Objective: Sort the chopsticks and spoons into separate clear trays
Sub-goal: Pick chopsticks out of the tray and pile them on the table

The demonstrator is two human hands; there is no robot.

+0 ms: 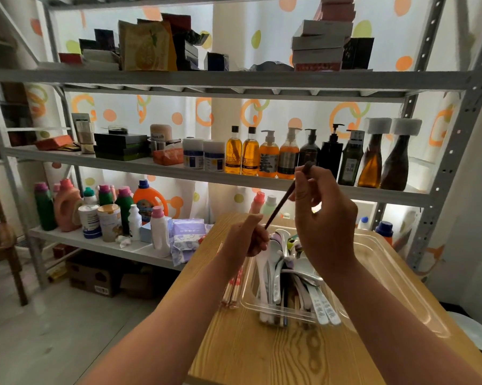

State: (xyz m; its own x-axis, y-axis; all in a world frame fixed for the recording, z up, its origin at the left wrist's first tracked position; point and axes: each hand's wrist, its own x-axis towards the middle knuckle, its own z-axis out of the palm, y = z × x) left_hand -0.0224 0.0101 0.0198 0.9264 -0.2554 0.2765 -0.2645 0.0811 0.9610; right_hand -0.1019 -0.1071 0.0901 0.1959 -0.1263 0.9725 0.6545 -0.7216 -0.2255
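A dark brown chopstick (285, 198) slants up over the table, held near its top by my right hand (321, 215) and at its lower tip by my left hand (249, 237). Below both hands a clear tray (387, 290) holds a heap of white and silver spoons (278, 262) mixed with dark chopsticks. Left of that tray lie several pale chopsticks with red bands (234, 287); a clear rim shows around them, so they seem to lie in a second clear tray.
A small wooden table (262, 351) carries the trays. Behind it stands a grey metal shelf rack (234, 81) loaded with bottles, boxes and detergent jugs. A wooden chair (3, 245) is at the far left, cardboard boxes under the lowest shelf.
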